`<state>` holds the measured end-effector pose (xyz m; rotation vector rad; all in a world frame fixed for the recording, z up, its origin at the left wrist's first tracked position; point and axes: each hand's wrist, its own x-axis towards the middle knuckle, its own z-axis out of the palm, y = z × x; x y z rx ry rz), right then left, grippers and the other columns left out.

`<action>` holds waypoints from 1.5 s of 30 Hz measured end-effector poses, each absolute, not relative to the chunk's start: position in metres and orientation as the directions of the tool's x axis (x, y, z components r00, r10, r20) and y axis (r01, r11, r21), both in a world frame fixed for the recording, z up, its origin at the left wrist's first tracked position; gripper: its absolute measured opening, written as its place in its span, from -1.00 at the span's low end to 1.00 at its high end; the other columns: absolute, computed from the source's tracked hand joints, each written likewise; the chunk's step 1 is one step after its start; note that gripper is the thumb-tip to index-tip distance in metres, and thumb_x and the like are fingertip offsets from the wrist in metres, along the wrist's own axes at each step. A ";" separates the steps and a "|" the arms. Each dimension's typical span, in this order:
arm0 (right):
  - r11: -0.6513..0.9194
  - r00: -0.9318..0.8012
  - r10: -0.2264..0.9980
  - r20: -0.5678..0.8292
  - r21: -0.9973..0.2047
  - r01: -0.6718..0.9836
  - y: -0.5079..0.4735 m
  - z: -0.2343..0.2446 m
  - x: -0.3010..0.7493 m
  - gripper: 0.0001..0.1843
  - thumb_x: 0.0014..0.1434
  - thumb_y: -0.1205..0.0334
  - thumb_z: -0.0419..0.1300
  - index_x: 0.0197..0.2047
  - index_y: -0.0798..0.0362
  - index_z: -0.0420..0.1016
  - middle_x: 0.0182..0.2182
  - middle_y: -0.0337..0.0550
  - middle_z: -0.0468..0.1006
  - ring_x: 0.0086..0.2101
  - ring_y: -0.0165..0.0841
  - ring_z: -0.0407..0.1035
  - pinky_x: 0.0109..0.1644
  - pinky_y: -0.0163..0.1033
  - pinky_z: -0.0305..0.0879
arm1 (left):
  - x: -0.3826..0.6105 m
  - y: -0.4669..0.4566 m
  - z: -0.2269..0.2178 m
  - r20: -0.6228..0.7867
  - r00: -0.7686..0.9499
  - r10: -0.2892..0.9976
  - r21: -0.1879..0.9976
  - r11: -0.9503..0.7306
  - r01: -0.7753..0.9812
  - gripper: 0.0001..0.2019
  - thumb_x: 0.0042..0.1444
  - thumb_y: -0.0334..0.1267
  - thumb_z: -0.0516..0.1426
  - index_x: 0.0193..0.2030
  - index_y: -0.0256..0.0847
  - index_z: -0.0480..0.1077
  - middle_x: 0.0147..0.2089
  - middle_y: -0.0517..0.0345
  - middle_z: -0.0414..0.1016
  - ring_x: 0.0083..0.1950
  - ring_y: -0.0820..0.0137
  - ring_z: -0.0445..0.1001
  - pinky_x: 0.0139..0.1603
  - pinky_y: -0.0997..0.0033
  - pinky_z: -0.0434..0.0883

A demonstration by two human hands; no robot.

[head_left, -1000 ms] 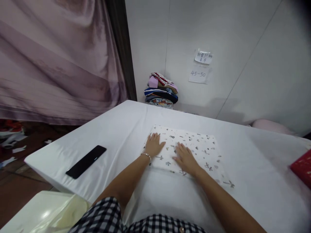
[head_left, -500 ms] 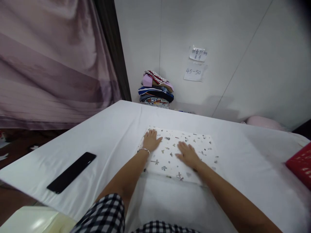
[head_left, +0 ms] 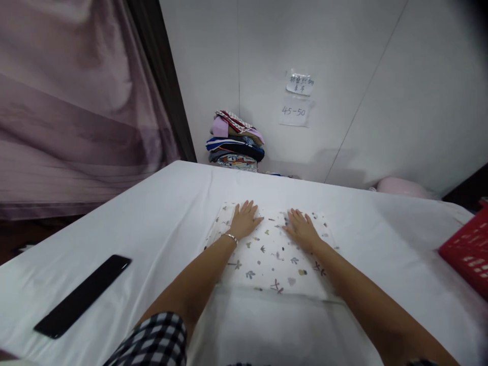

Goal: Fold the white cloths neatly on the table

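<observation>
A folded white cloth with small printed leaves and shapes [head_left: 270, 256] lies flat on the white-covered table [head_left: 160, 218]. My left hand [head_left: 244, 219], with a thin bracelet at the wrist, rests palm down on the cloth's far left part, fingers stretched out. My right hand [head_left: 302, 227] lies flat on the far right part of the cloth, fingers spread. Both hands press on the fabric and hold nothing.
A black phone [head_left: 82, 296] lies near the table's left front edge. A red basket [head_left: 467, 251] sits at the right edge. A stack of folded clothes [head_left: 234, 142] stands against the wall behind the table, under two paper notes [head_left: 295, 99]. A mauve curtain [head_left: 68, 112] hangs on the left.
Both hands have slid away from me across the cloth toward its far edge, staying flat. The view has shifted, so the phone and the clothes stack sit further left in the picture.
</observation>
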<state>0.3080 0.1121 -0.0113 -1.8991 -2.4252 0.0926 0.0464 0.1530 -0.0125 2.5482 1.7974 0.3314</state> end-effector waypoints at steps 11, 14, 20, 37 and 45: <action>-0.078 0.074 0.996 -0.042 -0.093 0.993 0.130 -0.028 0.371 -0.27 0.24 -0.18 -0.30 0.34 0.07 -0.09 0.33 -0.11 -0.15 0.29 -0.20 -0.29 0.27 0.12 -0.23 | 0.042 0.157 -0.026 0.128 0.287 0.949 0.148 -0.305 0.941 -0.37 0.21 0.15 -0.27 0.32 -0.14 0.01 0.38 0.10 -0.04 0.39 0.20 -0.14 0.33 0.01 -0.14; -0.031 0.030 0.999 -0.019 -0.080 0.996 0.133 -0.024 0.372 -0.32 0.25 -0.14 -0.26 0.30 0.08 0.01 0.30 -0.03 0.00 0.27 -0.16 -0.19 0.25 0.15 -0.23 | 0.040 0.164 -0.020 0.164 0.307 0.937 0.168 -0.333 0.928 -0.48 0.24 0.05 -0.21 0.25 -0.10 0.12 0.30 0.07 0.14 0.34 0.20 0.00 0.31 -0.06 -0.17; 0.144 -0.145 0.989 0.003 -0.123 0.982 0.156 -0.008 0.381 -0.53 0.27 0.09 -0.14 0.17 0.07 0.25 0.10 0.03 0.36 0.13 -0.16 0.14 0.24 0.12 -0.21 | 0.035 0.196 -0.001 0.133 0.384 0.914 0.190 -0.404 0.895 -0.68 0.24 -0.19 -0.10 0.06 -0.09 0.32 0.05 0.04 0.41 0.16 0.23 0.25 0.28 -0.11 -0.12; 0.219 -0.216 0.976 0.037 -0.210 0.953 0.168 0.007 0.381 -0.60 0.23 0.15 -0.05 0.04 0.08 0.41 -0.11 -0.04 0.49 -0.12 -0.25 0.34 -0.03 -0.23 0.17 | 0.026 0.214 0.009 0.116 0.466 0.877 0.265 -0.480 0.836 -0.72 0.19 -0.12 -0.01 -0.03 -0.13 0.35 -0.07 0.12 0.47 -0.02 0.31 0.38 0.06 0.30 0.23; 0.447 -0.438 0.889 0.133 -0.046 0.894 0.141 0.020 0.375 -0.74 0.19 0.30 -0.03 -0.22 0.06 0.47 -0.21 -0.02 0.49 -0.16 -0.23 0.31 0.01 -0.14 0.08 | 0.024 0.213 0.012 0.148 0.585 0.797 0.213 -0.603 0.769 -0.86 0.06 -0.33 0.04 -0.25 -0.18 0.39 -0.17 0.08 0.43 -0.09 0.31 0.36 -0.07 0.33 0.27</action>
